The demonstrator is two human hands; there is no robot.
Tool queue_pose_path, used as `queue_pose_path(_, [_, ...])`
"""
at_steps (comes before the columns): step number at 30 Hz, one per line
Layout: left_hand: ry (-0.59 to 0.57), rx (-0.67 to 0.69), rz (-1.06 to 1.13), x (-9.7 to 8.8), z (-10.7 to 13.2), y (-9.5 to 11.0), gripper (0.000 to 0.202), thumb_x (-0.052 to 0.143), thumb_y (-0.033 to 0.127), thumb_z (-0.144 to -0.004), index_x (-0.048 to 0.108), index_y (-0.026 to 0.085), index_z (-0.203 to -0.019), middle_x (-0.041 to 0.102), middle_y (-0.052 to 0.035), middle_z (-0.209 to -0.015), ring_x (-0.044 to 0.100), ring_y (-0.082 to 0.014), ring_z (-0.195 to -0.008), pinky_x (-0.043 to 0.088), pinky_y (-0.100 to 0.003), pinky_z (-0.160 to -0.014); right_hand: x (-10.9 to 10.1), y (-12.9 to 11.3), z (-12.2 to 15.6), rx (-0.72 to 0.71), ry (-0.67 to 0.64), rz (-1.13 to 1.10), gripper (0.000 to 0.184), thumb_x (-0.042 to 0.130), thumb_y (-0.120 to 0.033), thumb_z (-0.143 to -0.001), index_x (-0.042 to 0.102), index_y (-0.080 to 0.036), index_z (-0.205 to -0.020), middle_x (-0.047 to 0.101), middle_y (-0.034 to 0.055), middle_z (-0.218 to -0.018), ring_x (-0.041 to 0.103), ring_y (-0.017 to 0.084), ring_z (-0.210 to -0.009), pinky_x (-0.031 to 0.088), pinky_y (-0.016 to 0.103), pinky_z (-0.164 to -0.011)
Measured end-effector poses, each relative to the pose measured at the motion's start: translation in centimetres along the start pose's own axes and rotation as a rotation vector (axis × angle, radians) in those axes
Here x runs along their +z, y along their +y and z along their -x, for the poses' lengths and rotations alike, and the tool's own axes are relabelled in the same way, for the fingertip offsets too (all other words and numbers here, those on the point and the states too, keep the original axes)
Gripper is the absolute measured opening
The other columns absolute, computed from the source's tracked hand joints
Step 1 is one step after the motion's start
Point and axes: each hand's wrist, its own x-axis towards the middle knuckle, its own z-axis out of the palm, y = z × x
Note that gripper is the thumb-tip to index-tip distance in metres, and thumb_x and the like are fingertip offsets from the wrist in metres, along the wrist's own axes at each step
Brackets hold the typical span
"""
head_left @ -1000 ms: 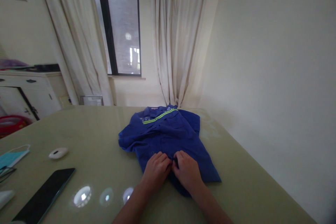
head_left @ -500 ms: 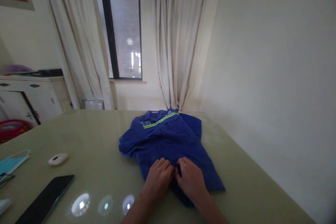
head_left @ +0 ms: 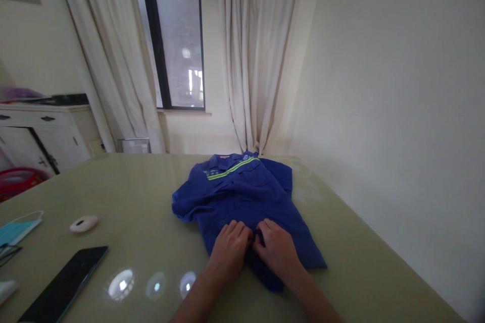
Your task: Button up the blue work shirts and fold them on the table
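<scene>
A blue short-sleeved work shirt (head_left: 242,194) with yellow-green stripes across the chest lies front up on the table, its collar at the far end. My left hand (head_left: 231,246) has its fingers curled closed on the front of the shirt near the hem. Close beside it, my right hand (head_left: 276,247) pinches the same part of the shirt. The fabric bunches between the two hands, and the fingertips are partly hidden. Below the hands, a flap of the shirt's lower edge hangs toward me on the tabletop.
The glossy table (head_left: 144,197) reflects lamps near its front. On its left are a black phone (head_left: 64,282), a small white oval device (head_left: 84,223) and a blue face mask (head_left: 17,232). A wall (head_left: 397,126) runs along the right; curtains (head_left: 257,60) hang behind.
Both hands stay closed on the shirt front, with only slight finger movement. The view has tipped down a little, so the background sits slightly higher.
</scene>
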Motion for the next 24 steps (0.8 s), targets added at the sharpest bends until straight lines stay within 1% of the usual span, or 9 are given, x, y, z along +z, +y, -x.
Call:
queue_pose_path(2, [-0.007,0.010,0.008,-0.2,-0.1,0.0,0.012,0.056,0.013,-0.095,0.063,0.023,-0.096,0.066,-0.0022,-0.097,0.055,-0.0242,-0.095,0.040,-0.037,-0.084,0.1,0.3,0.1,0.029,-0.008,-0.079,0.012,0.055,-0.013,-0.082,0.063,-0.021,-0.086,0.068,0.0027,-0.087,0.063,0.018,-0.081,0.040,0.026,-0.071])
queue_pose_path(5, [-0.030,-0.005,0.031,-0.5,0.0,0.1,0.012,0.057,0.015,-0.095,0.065,0.024,-0.097,0.067,-0.0022,-0.099,0.056,-0.0236,-0.095,0.041,-0.037,-0.085,0.0,0.6,0.2,0.051,-0.016,-0.234,0.011,0.056,-0.014,-0.079,0.064,-0.020,-0.085,0.064,-0.0001,-0.078,0.058,0.016,-0.072,0.037,0.025,-0.067])
queue_pose_path(9, [-0.016,-0.026,0.043,-0.6,0.3,0.0,0.017,0.051,0.016,-0.097,0.066,0.022,-0.093,0.066,-0.0043,-0.098,0.057,-0.0231,-0.095,0.042,-0.036,-0.086,-0.2,0.9,0.0,0.004,-0.016,-0.478,0.006,0.057,-0.016,-0.079,0.062,-0.019,-0.078,0.053,-0.0042,-0.067,0.048,0.013,-0.063,0.033,0.024,-0.061])
queue_pose_path(12, [-0.003,-0.037,0.131,-0.2,0.6,-0.3,0.022,0.047,0.015,-0.099,0.067,0.022,-0.093,0.067,-0.0043,-0.099,0.057,-0.0222,-0.095,0.043,-0.036,-0.087,0.0,1.2,-0.2,0.023,-0.069,-0.653,0.007,0.059,-0.022,-0.082,0.060,-0.018,-0.076,0.049,-0.0058,-0.063,0.045,0.012,-0.060,0.032,0.023,-0.058])
queue_pose_path(14, [0.009,-0.059,0.205,0.1,0.6,-0.5,0.024,0.047,0.016,-0.099,0.069,0.023,-0.093,0.068,-0.0037,-0.099,0.058,-0.0217,-0.094,0.043,-0.036,-0.088,0.2,1.4,-0.3,0.057,-0.104,-0.723,0.010,0.061,-0.025,-0.082,0.059,-0.018,-0.074,0.048,-0.0063,-0.061,0.043,0.011,-0.058,0.031,0.022,-0.055])
queue_pose_path(18, [-0.002,-0.088,0.322,-0.1,0.4,-0.7,0.025,0.048,0.017,-0.099,0.069,0.023,-0.089,0.069,-0.0027,-0.097,0.058,-0.0211,-0.092,0.042,-0.036,-0.086,0.4,1.6,-0.3,0.062,-0.082,-0.747,0.011,0.063,-0.028,-0.082,0.059,-0.019,-0.076,0.052,-0.0054,-0.062,0.046,0.011,-0.058,0.033,0.022,-0.055])
queue_pose_path(22, [-0.033,-0.080,0.405,-0.7,0.2,-1.0,0.022,0.053,0.022,-0.098,0.073,0.024,-0.089,0.070,-0.0023,-0.095,0.058,-0.0206,-0.093,0.042,-0.034,-0.087,0.1,1.5,-0.2,0.042,-0.007,-0.670,0.008,0.063,-0.025,-0.082,0.060,-0.019,-0.078,0.054,-0.0046,-0.065,0.048,0.012,-0.061,0.035,0.022,-0.057])
queue_pose_path(24, [-0.039,-0.076,0.443,-0.7,0.2,-1.1,0.021,0.054,0.024,-0.098,0.074,0.025,-0.089,0.071,-0.0020,-0.095,0.059,-0.0199,-0.093,0.042,-0.034,-0.088,0.1,1.6,-0.2,0.040,-0.022,-0.669,0.008,0.063,-0.025,-0.082,0.060,-0.019,-0.077,0.054,-0.0048,-0.064,0.048,0.011,-0.060,0.035,0.022,-0.057])
